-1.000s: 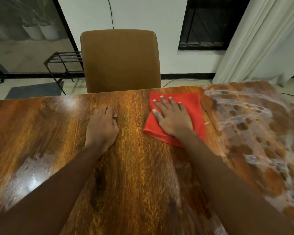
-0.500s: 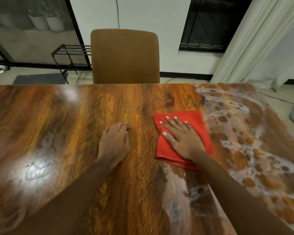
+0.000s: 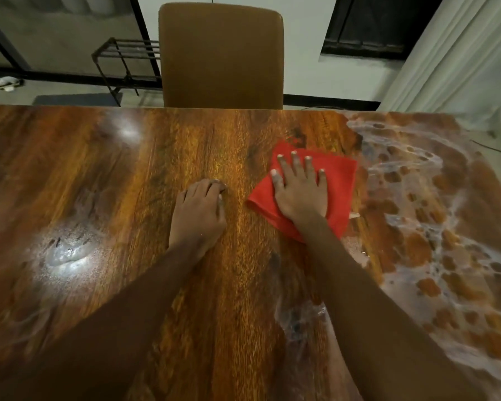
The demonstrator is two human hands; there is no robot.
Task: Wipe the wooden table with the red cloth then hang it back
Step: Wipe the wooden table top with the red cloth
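- Nearest me, a wet smear (image 3: 298, 322) lay on the tabletop (image 3: 229, 299) between my forearms.
- My left hand (image 3: 198, 215) rested on bare wood, its fingers (image 3: 211, 188) drawn in close together, holding nothing.
- Just to its right, my right hand (image 3: 301, 195) lay flat on the red cloth (image 3: 339, 180), fingers (image 3: 295, 166) spread and pressing down.
- The cloth sat folded on the tabletop, right of centre, at the edge of the soapy streaks (image 3: 434, 227).
- I judged it soft, light and probably damp: it would slide under a flat palm but bunch if I pushed one corner.
- For hanging, I'd pinch the free folded edge on the right, which my palm did not cover.
- Beyond the far edge stood a brown chair (image 3: 222, 56), with a metal rack (image 3: 128, 56) behind it to the left.
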